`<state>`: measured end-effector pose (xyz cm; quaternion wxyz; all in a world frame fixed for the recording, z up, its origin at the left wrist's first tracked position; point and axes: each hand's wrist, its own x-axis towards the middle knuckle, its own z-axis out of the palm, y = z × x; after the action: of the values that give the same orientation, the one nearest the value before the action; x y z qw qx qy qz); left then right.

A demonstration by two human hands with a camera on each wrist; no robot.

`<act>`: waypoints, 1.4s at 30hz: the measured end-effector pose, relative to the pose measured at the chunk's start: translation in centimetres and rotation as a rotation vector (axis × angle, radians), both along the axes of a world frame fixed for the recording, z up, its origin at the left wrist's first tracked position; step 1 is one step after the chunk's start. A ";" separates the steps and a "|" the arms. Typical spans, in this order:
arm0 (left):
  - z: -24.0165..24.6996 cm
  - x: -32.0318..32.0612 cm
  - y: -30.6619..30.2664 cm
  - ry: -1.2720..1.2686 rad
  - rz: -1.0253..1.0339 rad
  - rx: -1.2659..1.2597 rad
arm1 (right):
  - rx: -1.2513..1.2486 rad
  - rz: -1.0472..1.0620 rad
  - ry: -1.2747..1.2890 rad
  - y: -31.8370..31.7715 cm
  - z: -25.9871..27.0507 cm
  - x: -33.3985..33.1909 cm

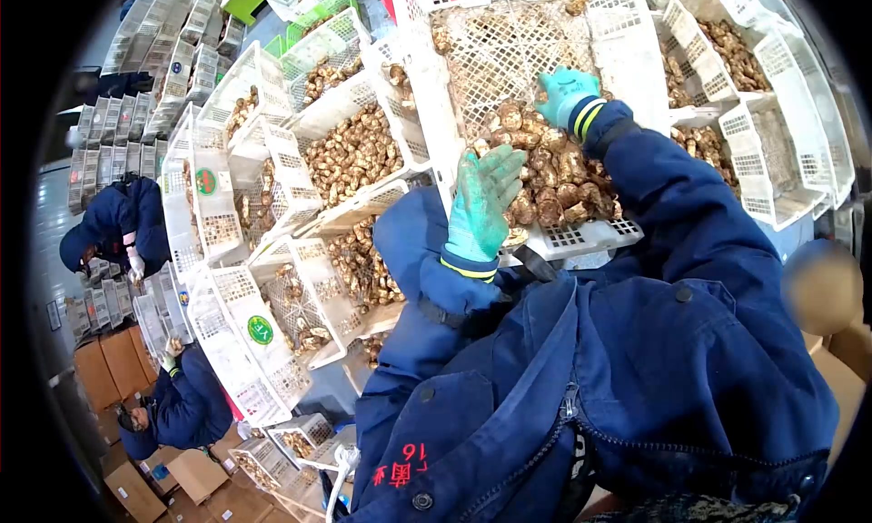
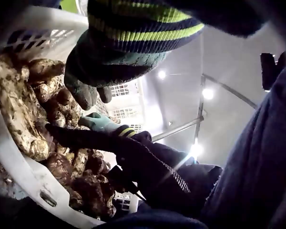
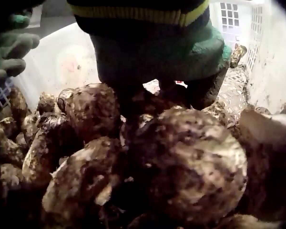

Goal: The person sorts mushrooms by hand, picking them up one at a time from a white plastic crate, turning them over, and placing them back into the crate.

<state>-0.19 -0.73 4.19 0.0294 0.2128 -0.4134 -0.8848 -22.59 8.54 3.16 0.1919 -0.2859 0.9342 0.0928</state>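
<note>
A heap of brown, dirt-flecked mushrooms (image 1: 559, 173) fills the near part of a white plastic crate (image 1: 627, 33). My right hand (image 1: 570, 96), in a teal-green glove, reaches down at the heap's far edge. In the right wrist view its fingers (image 3: 207, 90) point down among the mushrooms, their tips partly hidden behind large mushrooms (image 3: 190, 162). My left hand (image 1: 483, 201), in a matching glove, lies along the crate's left side with its palm up and fingers straight, holding nothing. Beside it, in the left wrist view, is a long, pale-stemmed mushroom (image 2: 21, 107).
More white crates of mushrooms (image 1: 354, 155) stand close on the left, and others (image 1: 731, 55) on the right. Two people in blue coats (image 1: 118, 219) work farther left. Cardboard boxes (image 1: 195, 473) lie at the lower left. The crate's far mesh floor (image 1: 518, 46) shows.
</note>
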 end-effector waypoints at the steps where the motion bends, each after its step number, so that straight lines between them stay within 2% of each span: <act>1: 0.0 -0.1 -0.1 -0.010 -0.003 0.006 | -0.034 -0.006 -0.031 0.0 -0.4 -0.8; 2: -0.1 -0.2 -0.1 -0.018 -0.010 0.011 | -0.099 0.020 0.016 0.5 -0.9 -1.1; 4: -0.3 -0.3 -0.2 -0.014 -0.013 0.031 | -0.031 0.053 -0.064 0.5 -1.1 -1.5; 15: 0.2 -0.2 0.2 -0.008 -0.049 0.016 | -0.068 0.025 -0.102 0.7 -1.8 -1.4; 16: 0.2 0.0 0.0 -0.010 -0.043 0.021 | -0.223 0.029 -0.042 1.5 -3.2 -2.0; 18: 0.2 0.1 -0.1 -0.012 -0.038 0.041 | -0.441 -0.085 -0.180 2.6 0.4 -1.3; 19: 0.2 0.0 0.0 0.007 -0.082 0.130 | -0.851 -0.161 -0.305 3.6 -3.0 -2.1; 20: 0.2 -0.1 0.1 0.025 -0.129 0.218 | -0.964 -0.216 -0.400 3.5 3.3 1.5; 21: 0.2 -0.3 0.1 0.042 -0.176 0.304 | -1.116 0.118 -0.273 4.1 2.3 1.5; 22: 0.3 -0.4 0.1 0.059 -0.221 0.387 | -1.199 0.466 0.047 4.4 4.7 3.6; 23: 0.0 -0.7 -0.1 0.114 -0.276 0.519 | -1.189 0.588 0.003 4.3 6.4 5.3; 24: 0.4 -0.7 -0.1 0.135 -0.255 0.469 | -1.169 0.689 0.009 4.6 7.3 6.5; 26: 1.3 -0.5 -0.2 0.181 -0.199 0.365 | -1.101 0.751 -0.032 5.5 7.7 7.7; 27: 1.5 -0.2 -0.7 0.172 -0.179 0.326 | -1.151 0.647 -0.234 5.7 8.1 7.4; 28: 0.5 -0.2 -1.0 0.139 -0.118 0.523 | -1.300 0.533 -0.162 6.0 5.7 6.4; 30: 1.0 0.3 -1.4 0.154 -0.078 0.386 | -1.102 0.278 -0.008 6.8 4.3 5.1; 32: 2.2 0.2 -1.1 0.071 -0.052 0.267 | -0.642 0.328 0.082 6.9 1.5 4.1; 33: 2.0 0.0 -1.3 0.062 -0.071 0.221 | -0.542 0.431 0.104 7.0 -0.3 3.9; 34: 2.0 -0.2 -1.4 0.051 -0.087 0.179 | -0.430 0.406 0.053 6.4 -0.4 4.5; 35: 2.1 -0.1 -1.3 0.036 -0.092 0.113 | -0.401 0.400 0.105 6.3 -2.0 4.9; 36: 0.8 -0.2 -1.7 0.072 -0.102 0.207 | -0.372 0.394 0.156 5.9 -2.6 5.3; 37: -0.3 -0.4 -2.3 0.108 -0.114 0.299 | -0.274 0.337 0.067 5.4 -1.7 5.6; 38: -1.3 0.0 -2.5 0.048 -0.116 0.314 | -0.284 0.339 0.122 5.1 -3.4 5.1; 39: 1.0 -0.1 -2.1 -0.011 -0.117 0.331 | -0.290 0.335 0.088 4.9 -2.9 5.1; 40: 0.4 0.2 -2.4 0.059 -0.148 0.237 | -0.297 0.330 0.062 4.7 -2.2 5.1; 41: -1.2 0.5 -3.0 0.099 -0.151 0.385 | -0.394 0.334 0.050 4.8 -3.2 4.3; 42: -1.8 0.2 -3.3 0.146 -0.164 0.530 | -0.347 0.308 0.056 4.8 -2.9 4.1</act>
<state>0.04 -4.04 2.42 -0.0693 0.1146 -0.1806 -0.9744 -18.45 13.32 0.28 0.0976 -0.4512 0.8865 -0.0332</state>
